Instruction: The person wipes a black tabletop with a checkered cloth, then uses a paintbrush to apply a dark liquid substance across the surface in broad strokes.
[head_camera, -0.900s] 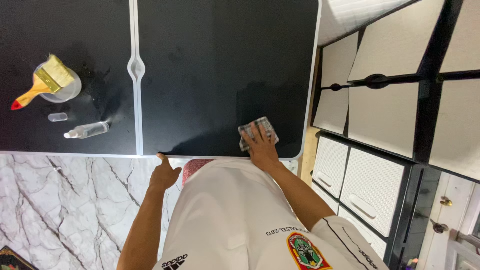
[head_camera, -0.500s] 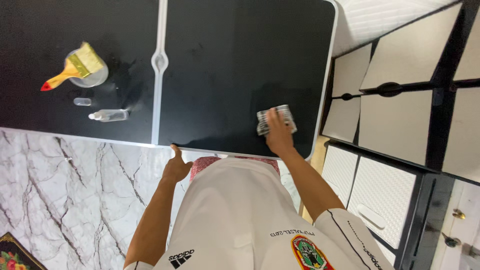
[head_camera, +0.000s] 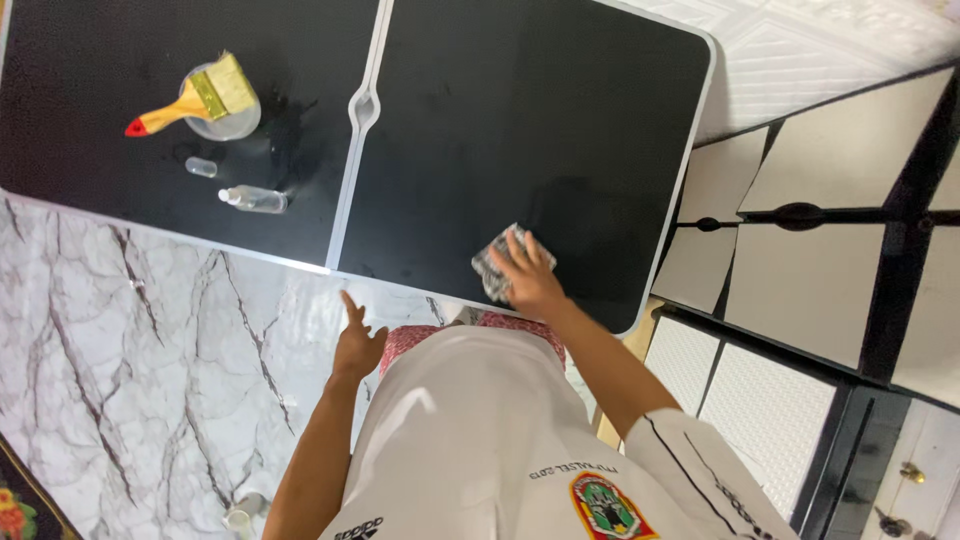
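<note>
Cloth (head_camera: 497, 262) has moved back toward the person: half a second ago it lay nearer the right edge of the black table (head_camera: 520, 120), and now it sits more inward, close to the near edge. So the wiping stroke has turned around, and I judge that the near right part of the tabletop is being covered pass after pass, while the far half is not reached in this moment.

The right hand (head_camera: 527, 278) lies flat on the checkered cloth with the fingers spread, pressing it down and not gripping it; the cloth shows at about 10 o'clock from the hand. The left hand (head_camera: 357, 345) is open and empty. It was touching the table's near edge before, and now it hangs just off this edge, over the marble floor (head_camera: 150, 340).

From the cloth, at about 10 o'clock and well apart, a clear small bottle (head_camera: 253, 200) lies on its side, a small cap (head_camera: 201, 167) is near it, and a paintbrush (head_camera: 195, 100) rests across a clear bowl (head_camera: 240, 122).
</note>
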